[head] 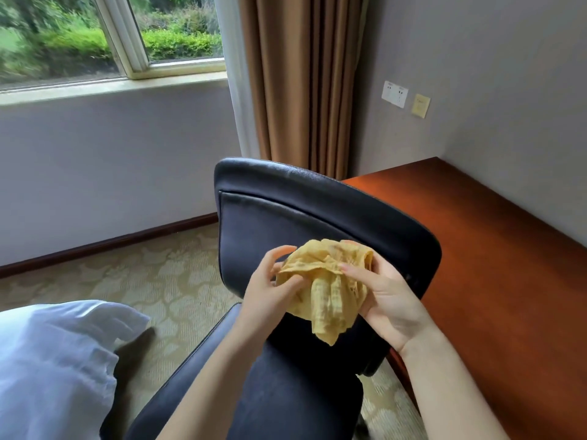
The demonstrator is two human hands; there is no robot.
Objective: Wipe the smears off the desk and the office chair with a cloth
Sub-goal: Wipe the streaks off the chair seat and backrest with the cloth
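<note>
A crumpled yellow cloth (327,287) is grasped by both hands above the seat of a black office chair (317,217). One edge is pinched by the left hand (270,290), while the bunched part is cradled in the curled fingers of the right hand (384,296). A reddish wooden desk (495,265) is seen to the right, against the wall. A white pillow (54,360) lies at lower left on patterned carpet (152,268).

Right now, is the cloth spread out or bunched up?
Bunched up: the yellow cloth sits crumpled in folds between the left hand and right hand, one end hanging loose in front of the chair.
</note>
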